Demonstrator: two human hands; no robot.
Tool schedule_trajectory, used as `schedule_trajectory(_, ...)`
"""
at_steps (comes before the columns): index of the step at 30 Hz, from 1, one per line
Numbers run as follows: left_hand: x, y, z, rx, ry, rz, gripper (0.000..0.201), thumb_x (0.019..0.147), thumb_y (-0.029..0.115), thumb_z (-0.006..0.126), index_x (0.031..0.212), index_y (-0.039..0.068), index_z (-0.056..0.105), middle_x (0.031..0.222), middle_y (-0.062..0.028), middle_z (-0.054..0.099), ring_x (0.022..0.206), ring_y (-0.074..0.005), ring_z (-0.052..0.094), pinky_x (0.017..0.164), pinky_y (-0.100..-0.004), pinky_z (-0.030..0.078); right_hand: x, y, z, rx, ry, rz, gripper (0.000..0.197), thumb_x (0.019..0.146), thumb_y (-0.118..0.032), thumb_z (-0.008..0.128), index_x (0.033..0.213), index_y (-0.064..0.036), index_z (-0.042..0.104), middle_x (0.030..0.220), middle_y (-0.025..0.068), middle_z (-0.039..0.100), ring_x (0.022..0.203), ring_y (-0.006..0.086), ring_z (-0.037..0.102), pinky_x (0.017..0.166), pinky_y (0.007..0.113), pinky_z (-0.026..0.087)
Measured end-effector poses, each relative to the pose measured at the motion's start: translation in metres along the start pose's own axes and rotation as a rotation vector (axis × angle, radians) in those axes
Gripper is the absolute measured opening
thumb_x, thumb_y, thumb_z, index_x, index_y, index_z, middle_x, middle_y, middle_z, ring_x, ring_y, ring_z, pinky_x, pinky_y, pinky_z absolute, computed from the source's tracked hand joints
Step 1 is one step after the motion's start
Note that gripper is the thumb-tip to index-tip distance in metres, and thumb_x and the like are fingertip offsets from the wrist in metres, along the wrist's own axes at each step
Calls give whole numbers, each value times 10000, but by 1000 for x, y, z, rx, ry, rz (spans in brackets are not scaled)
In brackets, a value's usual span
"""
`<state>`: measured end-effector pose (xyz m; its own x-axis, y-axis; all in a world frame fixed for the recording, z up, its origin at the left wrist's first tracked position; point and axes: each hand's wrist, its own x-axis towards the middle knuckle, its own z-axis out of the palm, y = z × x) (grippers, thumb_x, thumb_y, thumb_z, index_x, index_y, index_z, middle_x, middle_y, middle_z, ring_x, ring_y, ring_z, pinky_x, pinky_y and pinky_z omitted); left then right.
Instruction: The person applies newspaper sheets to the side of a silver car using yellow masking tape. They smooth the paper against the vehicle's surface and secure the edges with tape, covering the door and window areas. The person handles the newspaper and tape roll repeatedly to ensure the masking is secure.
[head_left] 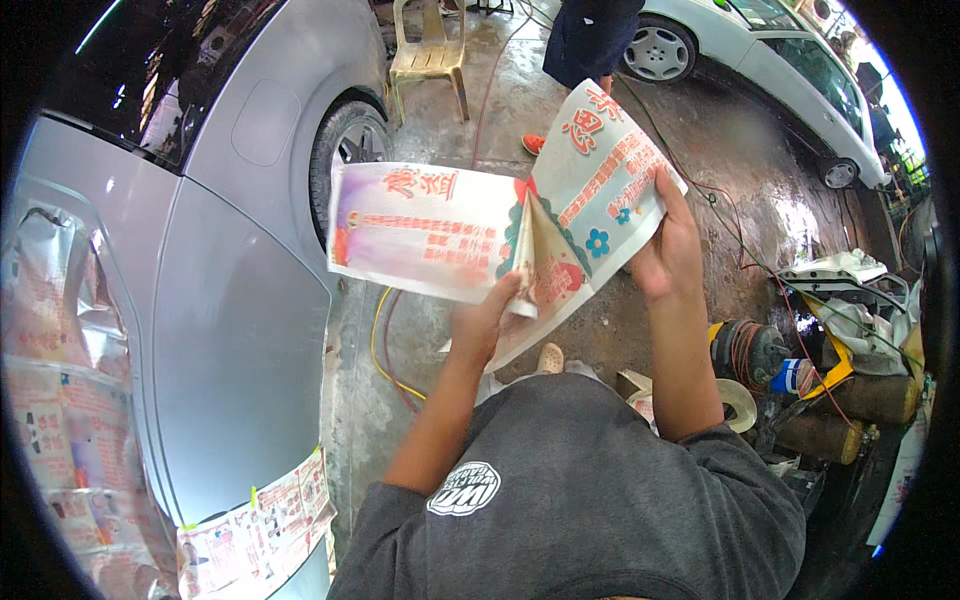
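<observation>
A large printed paper sheet (610, 200), with red lettering and blue flowers, hangs in front of me, creased into a fold at its middle. My left hand (484, 322) is closed on its lower edge beside the fold, slightly blurred. At the sheet's right edge, my right hand (672, 248) grips it with the thumb in front; some of its fingers are hidden behind. To my left stands a silver-grey car body (240, 330), near the sheet's left end. Printed paper (265, 530) is taped along the car's lower part, and more masking (60, 400) covers its left side.
A plastic chair (428, 58) and another person's legs (592, 40) are beyond the sheet, near a white car (715, 30). Hoses cross the wet concrete floor. Right of me lie a coiled red hose (745, 350), a tape roll (738, 405) and cylinders (820, 437).
</observation>
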<state>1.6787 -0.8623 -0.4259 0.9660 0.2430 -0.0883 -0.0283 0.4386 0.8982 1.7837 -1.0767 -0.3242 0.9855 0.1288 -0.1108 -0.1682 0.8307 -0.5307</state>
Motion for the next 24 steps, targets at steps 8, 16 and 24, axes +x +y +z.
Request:
schedule_trajectory(8,13,59,8,-101,62,8,446,887,-14,672,1323,-47,581,1145,-111,682,970,-184,689,866,-335,567,-41,28,-41,-720,-58,-98,568,1037,-349,617,1459,5,480,1409,131,568,1296,216,555,1110,379,418)
schedule_trajectory(16,23,102,-59,89,-44,-61,494,851,-40,659,1338,-65,577,1195,-140,695,1036,-216,699,907,-349,572,-25,58,-14,-460,121,7,265,1055,-254,605,1193,-29,630,1082,57,716,960,133,696,859,304,567)
schedule_trajectory(24,58,90,-108,144,58,77,257,1047,152,623,1249,-6,643,1124,-88,733,983,-161,709,859,-311,582,-26,73,-25,-531,203,-162,268,1087,-280,557,1115,-32,657,953,47,729,794,96,693,700,265,568)
